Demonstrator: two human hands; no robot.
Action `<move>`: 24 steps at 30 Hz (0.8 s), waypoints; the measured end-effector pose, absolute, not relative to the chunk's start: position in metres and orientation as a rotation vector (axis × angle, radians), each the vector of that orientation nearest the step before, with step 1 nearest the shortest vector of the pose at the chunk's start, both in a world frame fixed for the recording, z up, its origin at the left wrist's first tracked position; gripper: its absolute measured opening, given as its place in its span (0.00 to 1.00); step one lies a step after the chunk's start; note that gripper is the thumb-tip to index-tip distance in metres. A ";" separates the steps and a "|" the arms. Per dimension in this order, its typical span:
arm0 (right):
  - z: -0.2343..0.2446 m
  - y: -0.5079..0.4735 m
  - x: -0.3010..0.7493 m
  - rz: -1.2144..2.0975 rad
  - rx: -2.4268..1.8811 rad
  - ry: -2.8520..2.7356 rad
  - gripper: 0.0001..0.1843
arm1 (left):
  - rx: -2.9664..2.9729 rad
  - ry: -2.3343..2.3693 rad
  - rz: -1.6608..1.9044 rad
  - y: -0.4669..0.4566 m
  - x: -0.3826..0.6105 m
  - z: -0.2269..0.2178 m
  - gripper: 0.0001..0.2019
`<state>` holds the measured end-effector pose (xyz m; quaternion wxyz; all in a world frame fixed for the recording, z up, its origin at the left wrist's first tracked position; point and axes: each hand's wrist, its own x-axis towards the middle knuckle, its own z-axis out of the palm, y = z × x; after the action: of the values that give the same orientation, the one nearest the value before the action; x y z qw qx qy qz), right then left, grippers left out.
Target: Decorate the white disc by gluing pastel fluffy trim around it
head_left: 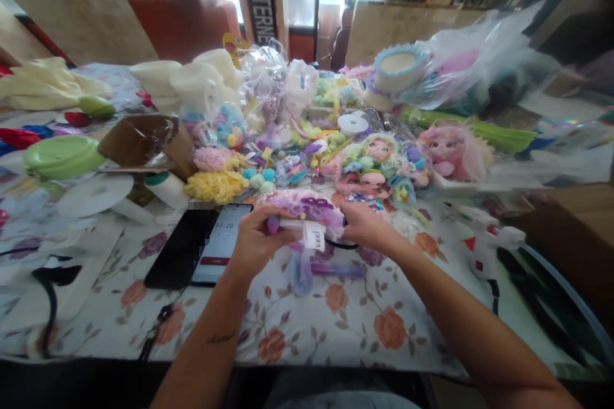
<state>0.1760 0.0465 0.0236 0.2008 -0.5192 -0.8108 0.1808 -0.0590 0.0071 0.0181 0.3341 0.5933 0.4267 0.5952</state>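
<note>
Between my two hands is a frilly lilac headband (311, 208) with purple trim and a white paper tag (314, 238) hanging from its near side. My left hand (261, 236) pinches its left end, thumb below and fingers over the edge. At the right end, my right hand (362, 223) is closed on the lilac ruffle, its fingertips partly hidden. Just below, a fuzzy lilac and blue strip (330, 270) touches or lies near the piece on the flowered tablecloth (336, 319).
Two phones (177, 249) lie left of my left hand. A glue gun (489, 230) rests at right. Behind stand a heap of dolls (378, 150) and trims, a cardboard box (144, 140), white ribbon spools (98, 195), a yellow pompom bundle (218, 185) and plastic bags (480, 57).
</note>
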 end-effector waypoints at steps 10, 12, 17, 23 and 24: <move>0.069 -0.010 0.249 0.507 -1.812 -2.353 0.11 | 1.549 1.137 1.473 0.007 -0.056 0.015 0.13; 0.068 -0.020 0.269 0.451 -1.925 -2.266 0.13 | 1.538 1.127 1.467 0.008 -0.056 0.012 0.14; 0.059 -0.045 0.303 0.652 -1.939 -1.865 0.18 | 1.538 1.122 1.459 0.008 -0.053 0.014 0.14; 0.058 -0.062 0.283 1.020 -1.589 -1.792 0.13 | 1.178 0.939 1.460 0.003 -0.046 0.015 0.17; 0.057 -0.061 0.278 1.003 -1.605 -1.800 0.13 | 1.096 0.906 1.450 0.002 -0.046 0.014 0.17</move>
<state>0.2784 -0.0608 0.0569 0.2616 -0.5931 -0.6652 0.3706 -0.0461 0.0020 0.0139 0.5271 0.4587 0.3791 0.6067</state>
